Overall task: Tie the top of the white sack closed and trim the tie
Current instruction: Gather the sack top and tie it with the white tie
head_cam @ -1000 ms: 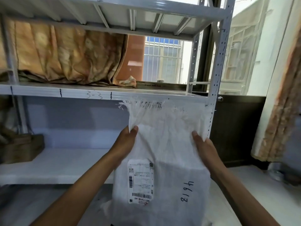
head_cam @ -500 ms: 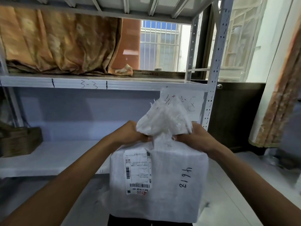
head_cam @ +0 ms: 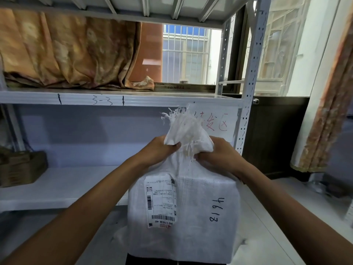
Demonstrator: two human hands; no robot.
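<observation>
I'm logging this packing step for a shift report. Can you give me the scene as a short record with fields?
sack: white sack, upright, top gathered into a frayed bunch
left hand: gripping the bunch's left side
right hand: gripping its right side
tie: none visible
label: shipping label on the sack's front
behind: shelf marked 3-3

The sack (head_cam: 183, 213) is set at lower centre of the frame, before the shelving (head_cam: 122, 99). Its gathered top (head_cam: 188, 134) is flanked by the left hand (head_cam: 159, 150) and right hand (head_cam: 219, 155). A curtain (head_cam: 72, 52) is draped behind the upper-left shelf
</observation>
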